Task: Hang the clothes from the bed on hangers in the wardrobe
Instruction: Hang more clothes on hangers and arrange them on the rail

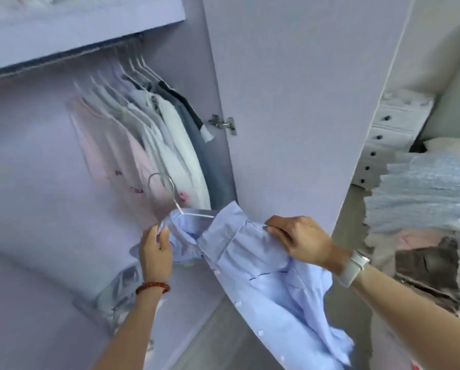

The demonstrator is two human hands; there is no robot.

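Head view: blue shirt half on its hanger at the open wardrobe

Head camera looks down on both hands working a light blue shirt (263, 265) onto a thin metal hanger (170, 194). Left hand (155, 252), a red bead bracelet (152, 287) on its wrist, grips the shirt's left shoulder, fingers curled around the cloth where the hanger arm goes in. Right hand (298, 241), with a white watch (354, 267) on the wrist, pinches the fabric just behind the collar, fingers bent and pressed together on it. Between the two hands the collar stands open, and one hanger arm shows across it; the hook rises just above the left hand. Below the right hand the rest of the shirt hangs loose and crumpled, its white buttons showing.

Above and beyond the left hand, a row of hung clothes (154, 134) in pink, white and grey-blue crowds the right end of the wardrobe rail (63, 56). Behind the right hand stands the open wardrobe door (290, 102). Right of the right hand, well apart, lies the bed (423, 182) with rumpled clothes on it, and beyond it a white drawer unit (386, 140).
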